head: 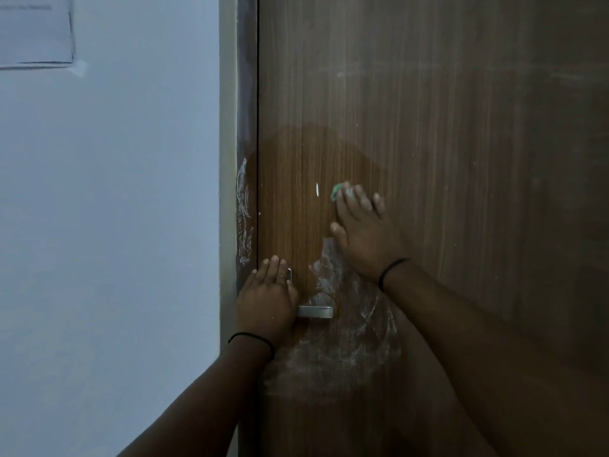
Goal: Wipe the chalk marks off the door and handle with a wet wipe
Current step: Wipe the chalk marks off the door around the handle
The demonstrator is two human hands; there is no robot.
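**A:** so what's the surface like where you're standing?

**B:** you're right up against a brown wood-grain door (461, 159), dim light. There's a darker, damp-looking patch (316, 166) on it above the handle. To your left is the dark door frame (246, 94), then a pale blue-grey wall (115, 192) with a sheet of paper (34, 31) taped up in the top corner; the print on it is too blurry to read

**A:** and the chalk?

**B:** the big smear of chalk marks (346, 331) sits just below and right of the metal handle (315, 311), partly under your right forearm. More scribbles (244, 209) run down the door frame, level with the damp patch. One small white fleck (317, 189) sits on the door just left of your fingertips

**A:** hands?

**B:** your right hand (365, 232) is flat on the door, fingers straight, pressing a green wet wipe (336, 192) that pokes out under the fingertips, above the smear. Your left hand (267, 298) rests over the handle's inner end, fingers loosely extended toward the door edge, so it hides that part; only the bar's free end shows. Can't tell if it's actually gripping. Black band on each wrist
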